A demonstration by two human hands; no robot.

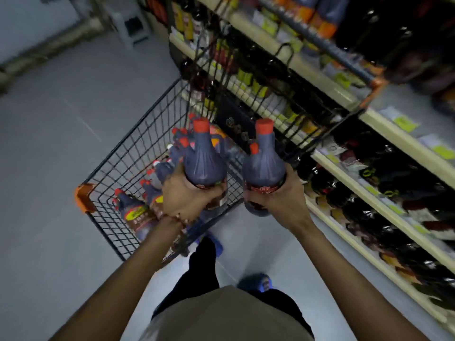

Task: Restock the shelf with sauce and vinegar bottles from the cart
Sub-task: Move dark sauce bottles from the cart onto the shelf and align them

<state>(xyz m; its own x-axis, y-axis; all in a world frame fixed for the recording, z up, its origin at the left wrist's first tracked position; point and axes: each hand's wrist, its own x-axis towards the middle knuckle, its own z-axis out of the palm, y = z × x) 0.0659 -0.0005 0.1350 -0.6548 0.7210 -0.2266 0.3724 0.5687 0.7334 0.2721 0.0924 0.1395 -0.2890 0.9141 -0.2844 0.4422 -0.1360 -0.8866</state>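
My left hand [189, 200] grips a large dark sauce bottle [204, 161] with a red cap, held upright over the black wire cart [128, 153]. My right hand [278, 195] grips a second dark red-capped bottle [263, 163], upright, just right of the cart's near edge. Several more dark bottles with red caps [157, 178] lie and stand in the cart basket. The shelf unit [384, 190] runs along the right, its rows packed with dark bottles.
An upper wire basket of the cart [258, 94] stands between my hands and the far shelves. Orange corner bumpers [85, 196] mark the cart. Grey tiled floor [61, 119] lies open to the left. My legs and blue shoes [258, 283] are below.
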